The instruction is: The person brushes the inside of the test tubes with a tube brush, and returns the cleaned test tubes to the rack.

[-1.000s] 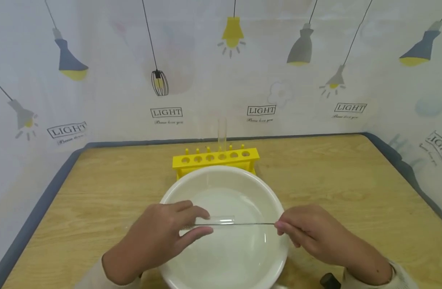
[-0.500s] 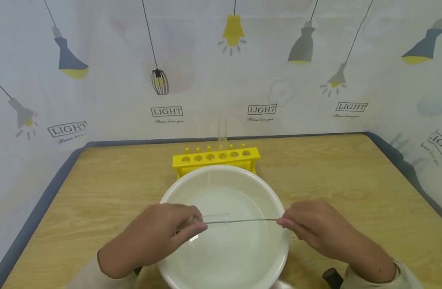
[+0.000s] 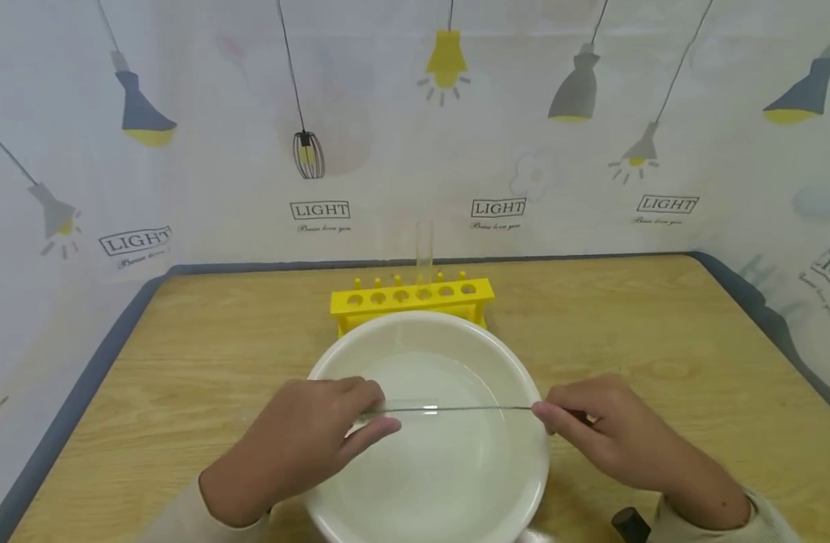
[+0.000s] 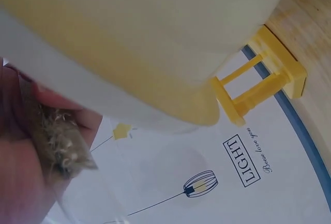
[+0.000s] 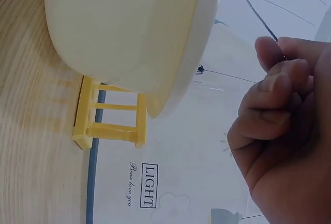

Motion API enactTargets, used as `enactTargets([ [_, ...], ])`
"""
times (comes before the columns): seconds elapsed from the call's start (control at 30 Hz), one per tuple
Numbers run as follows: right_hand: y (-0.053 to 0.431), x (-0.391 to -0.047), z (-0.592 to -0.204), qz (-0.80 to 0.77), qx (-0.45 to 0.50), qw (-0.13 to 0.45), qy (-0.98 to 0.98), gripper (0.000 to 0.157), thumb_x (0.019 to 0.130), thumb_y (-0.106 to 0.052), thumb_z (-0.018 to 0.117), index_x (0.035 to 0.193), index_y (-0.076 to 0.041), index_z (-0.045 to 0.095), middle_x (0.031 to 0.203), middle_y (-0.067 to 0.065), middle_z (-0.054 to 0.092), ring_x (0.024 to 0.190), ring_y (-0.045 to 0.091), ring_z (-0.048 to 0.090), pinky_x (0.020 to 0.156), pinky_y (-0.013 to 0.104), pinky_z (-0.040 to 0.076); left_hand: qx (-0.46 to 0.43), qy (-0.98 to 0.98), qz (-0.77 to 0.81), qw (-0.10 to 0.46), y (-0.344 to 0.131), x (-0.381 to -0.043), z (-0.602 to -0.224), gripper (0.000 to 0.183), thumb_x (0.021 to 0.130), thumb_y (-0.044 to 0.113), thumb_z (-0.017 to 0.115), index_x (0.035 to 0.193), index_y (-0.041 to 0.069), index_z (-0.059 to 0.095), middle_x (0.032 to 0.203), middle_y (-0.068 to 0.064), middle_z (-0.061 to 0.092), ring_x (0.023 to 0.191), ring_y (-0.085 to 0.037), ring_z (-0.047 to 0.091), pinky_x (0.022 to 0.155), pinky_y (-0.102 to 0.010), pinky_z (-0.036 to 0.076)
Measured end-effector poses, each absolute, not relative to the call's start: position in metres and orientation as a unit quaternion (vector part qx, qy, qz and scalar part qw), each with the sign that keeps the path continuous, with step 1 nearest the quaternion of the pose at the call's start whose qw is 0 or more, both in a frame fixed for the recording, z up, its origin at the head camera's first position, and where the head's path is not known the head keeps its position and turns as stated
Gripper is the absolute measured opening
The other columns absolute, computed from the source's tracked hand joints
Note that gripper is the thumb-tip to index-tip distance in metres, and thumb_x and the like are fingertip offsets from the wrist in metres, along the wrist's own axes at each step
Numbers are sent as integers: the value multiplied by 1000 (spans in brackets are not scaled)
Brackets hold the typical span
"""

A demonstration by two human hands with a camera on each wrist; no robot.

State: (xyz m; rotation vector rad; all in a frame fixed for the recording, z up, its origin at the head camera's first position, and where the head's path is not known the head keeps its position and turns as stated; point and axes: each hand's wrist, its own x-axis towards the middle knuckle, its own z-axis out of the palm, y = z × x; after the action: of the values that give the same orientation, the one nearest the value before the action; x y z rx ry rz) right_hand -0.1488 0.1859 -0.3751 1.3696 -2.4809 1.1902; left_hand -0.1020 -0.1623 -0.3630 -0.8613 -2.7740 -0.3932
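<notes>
My left hand point(image 3: 306, 434) grips a clear glass test tube point(image 3: 415, 403), held level over the white basin point(image 3: 428, 320) with its mouth to the right. Inside the tube sits the bristle head of a test tube brush point(image 4: 62, 141), seen close to the palm in the left wrist view. The brush's thin twisted wire point(image 3: 482, 408) runs out of the mouth across the basin. At the right rim my right hand point(image 3: 611, 430) pinches that wire between thumb and forefinger, its other fingers curled in. Water appears to lie in the basin.
Behind the basin stands a yellow test tube rack point(image 3: 415, 298), with one clear test tube point(image 3: 424, 249) upright in it. A dark cylindrical object point(image 3: 630, 524) lies by the right sleeve. A patterned cloth point(image 3: 387, 151) backs the wooden table point(image 3: 204, 339).
Compared with a second ago, the right hand is slightly farther right and more wire shows outside the tube. The left thumb closed in at half a second ago and now stands apart again.
</notes>
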Motion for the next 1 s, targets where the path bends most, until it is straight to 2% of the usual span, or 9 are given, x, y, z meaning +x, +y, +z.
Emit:
enactTargets([
  [0.13,186,-146,-373,398,414,20,-818,28,92,3,65,85,-23,68,65,-15,54,60,-6,47,52,16,44,-297,-938,-125,126,-163,-102,-364,29,100,51,53,91,25,60,73,15,58,56,3,39,50,-16,32],
  [0.27,187,-147,-372,404,402,42,-820,26,89,4,68,93,-22,71,72,-16,59,65,-2,51,56,17,45,-306,-930,-121,161,-165,-104,-366,29,99,51,56,90,23,59,71,15,55,54,3,38,49,-16,31],
  [0.4,185,-148,-372,414,404,63,-813,28,87,7,69,96,-19,72,73,-15,60,64,-1,51,56,16,44,-317,-919,-118,204,-166,-105,-368,30,97,51,59,89,22,60,72,15,55,54,2,41,48,-15,31],
  [0.57,183,-148,-375,428,379,49,-819,27,91,7,65,93,-20,71,71,-17,57,59,-2,50,50,16,44,-323,-909,-109,241,-167,-106,-371,31,92,52,64,88,22,61,71,15,55,52,1,41,46,-15,29],
  [0.77,180,-149,-379,454,369,46,-810,25,93,9,60,90,-15,67,64,-7,52,55,2,48,45,18,40,-331,-890,-107,295,-166,-110,-371,35,95,56,58,85,23,64,68,15,54,50,0,41,44,-15,29],
  [0.83,181,-149,-380,468,363,28,-805,24,94,9,58,90,-13,66,63,-4,52,52,4,47,43,19,39,-334,-884,-112,308,-165,-110,-371,36,95,56,58,85,23,65,68,14,55,50,0,43,44,-16,31],
  [1.0,181,-150,-380,509,338,-52,-790,22,100,4,52,89,-11,63,58,3,48,47,10,44,39,23,37,-338,-874,-116,330,-165,-112,-368,31,90,52,67,84,21,69,70,13,60,52,-2,50,45,-19,39],
])
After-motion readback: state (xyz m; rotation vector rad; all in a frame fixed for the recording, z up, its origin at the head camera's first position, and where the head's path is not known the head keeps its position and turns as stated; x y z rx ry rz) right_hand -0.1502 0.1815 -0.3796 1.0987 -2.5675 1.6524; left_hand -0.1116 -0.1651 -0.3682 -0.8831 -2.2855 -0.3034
